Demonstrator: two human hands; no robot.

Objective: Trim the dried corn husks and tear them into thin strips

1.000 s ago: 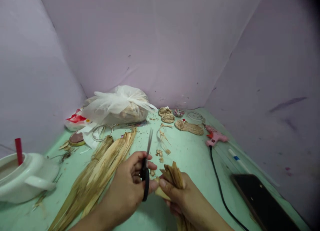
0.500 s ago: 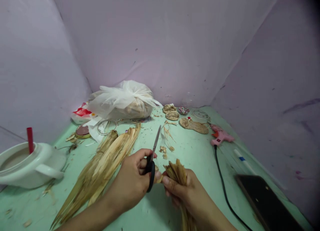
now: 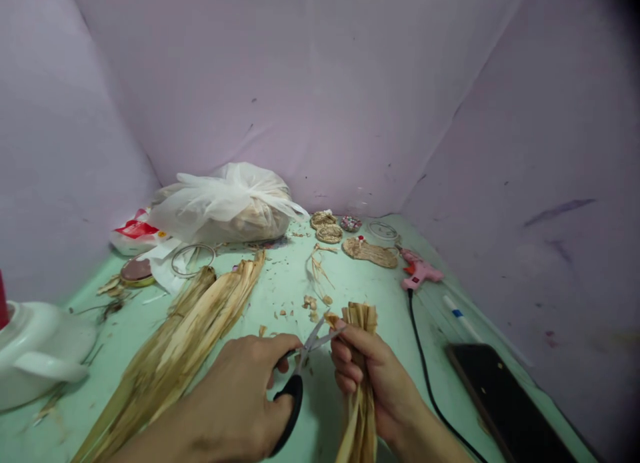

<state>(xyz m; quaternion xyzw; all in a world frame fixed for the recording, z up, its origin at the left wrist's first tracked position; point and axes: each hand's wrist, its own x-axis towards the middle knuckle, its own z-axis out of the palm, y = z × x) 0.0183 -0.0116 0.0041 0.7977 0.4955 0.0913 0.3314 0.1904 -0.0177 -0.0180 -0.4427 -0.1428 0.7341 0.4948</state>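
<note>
My left hand (image 3: 240, 396) grips black-handled scissors (image 3: 299, 369), fingers through the handle loops. The blades are parted and point right, meeting the edge of a bundle of dried husk strips (image 3: 361, 356). My right hand (image 3: 373, 379) is closed round that bundle and holds it upright, its cut ends fanned out above my fingers. Small husk offcuts (image 3: 313, 304) lie on the green table just beyond the blades.
A long pile of dried husks (image 3: 200, 329) lies left of my hands. A white pot (image 3: 35, 349) sits far left, a tied plastic bag (image 3: 225, 206) at the back. Woven pieces (image 3: 370, 253), a pink glue gun (image 3: 420, 271) with its black cord and a dark phone (image 3: 500, 399) lie to the right.
The scissors have swung from pointing up, blades together, to lying across with blades parted at the bundle. My right hand turned the bundle upright. The view shifted a little.
</note>
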